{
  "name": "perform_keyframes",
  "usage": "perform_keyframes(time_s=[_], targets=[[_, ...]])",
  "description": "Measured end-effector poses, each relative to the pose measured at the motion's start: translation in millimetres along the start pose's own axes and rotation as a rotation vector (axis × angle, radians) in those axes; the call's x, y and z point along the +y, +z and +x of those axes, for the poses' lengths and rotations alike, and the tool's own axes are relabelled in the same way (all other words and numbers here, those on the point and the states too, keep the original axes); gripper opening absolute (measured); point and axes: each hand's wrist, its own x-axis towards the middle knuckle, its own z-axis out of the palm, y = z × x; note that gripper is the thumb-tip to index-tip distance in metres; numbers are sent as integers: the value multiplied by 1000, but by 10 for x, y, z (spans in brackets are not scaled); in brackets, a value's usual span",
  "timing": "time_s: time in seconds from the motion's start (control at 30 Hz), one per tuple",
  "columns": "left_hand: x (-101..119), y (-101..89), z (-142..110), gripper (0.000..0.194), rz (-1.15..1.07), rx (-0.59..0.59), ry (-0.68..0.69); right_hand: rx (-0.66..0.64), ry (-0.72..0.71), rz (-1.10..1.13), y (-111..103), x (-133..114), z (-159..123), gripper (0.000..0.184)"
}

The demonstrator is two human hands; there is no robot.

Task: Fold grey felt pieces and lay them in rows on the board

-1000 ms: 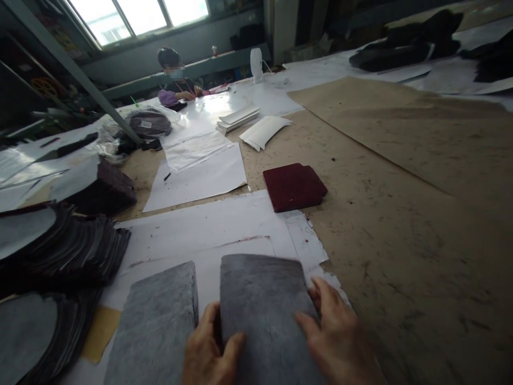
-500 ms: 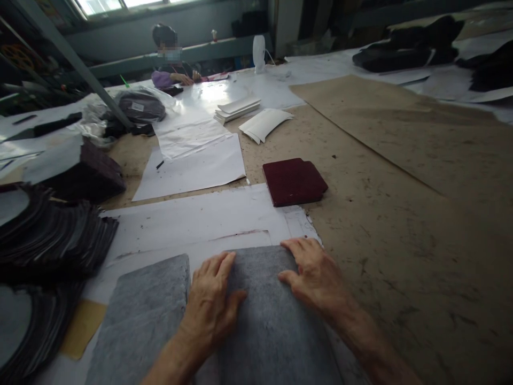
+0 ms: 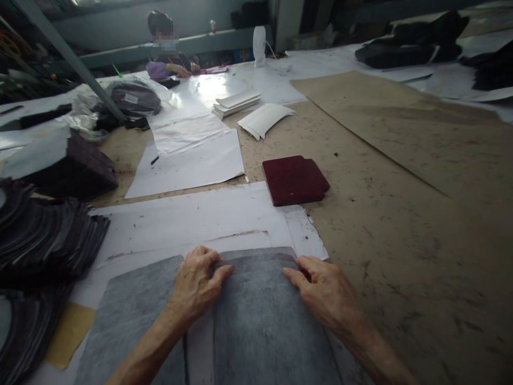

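Observation:
A grey fabric-like sheet [image 3: 264, 321] lies in front of me, on a matching piece whose far edge shows as a strip beyond it. My left hand [image 3: 198, 280] pinches the sheet's far left corner, thumb on top and fingers curled at the side. At the far right corner my right hand [image 3: 320, 283] does likewise, its thumb on the grey surface and its fingers bent over the edge. To the left, beside my left forearm, rests a second grey stack [image 3: 132, 305]. Past both hands a dark red stack of notched pieces [image 3: 294, 181] lies flat.
Dark layered stacks [image 3: 52, 235] and a block-shaped pile [image 3: 68, 160] line the left side. White paper [image 3: 192, 163] and white cut pieces [image 3: 264, 118] lie beyond. Brown paper [image 3: 393, 128] covers the right. A slanted metal post [image 3: 76, 64] rises at left; a person [image 3: 160, 59] sits across.
Both hands have closed on the grey sheet's far corners. The sheet has shifted slightly toward me, exposing a strip of the piece beneath. The left hand moved left; the view tilted down a little.

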Motion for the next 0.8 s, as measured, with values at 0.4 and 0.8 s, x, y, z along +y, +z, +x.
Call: perform_keyframes(time_s=[0.4,0.8], targets=[[36,32,27,16,40,12,7,46,-5,38,79,42,16,27],[-68,150,-279,17,48,340,113,493,-231,-16,137,116,-201,14]])
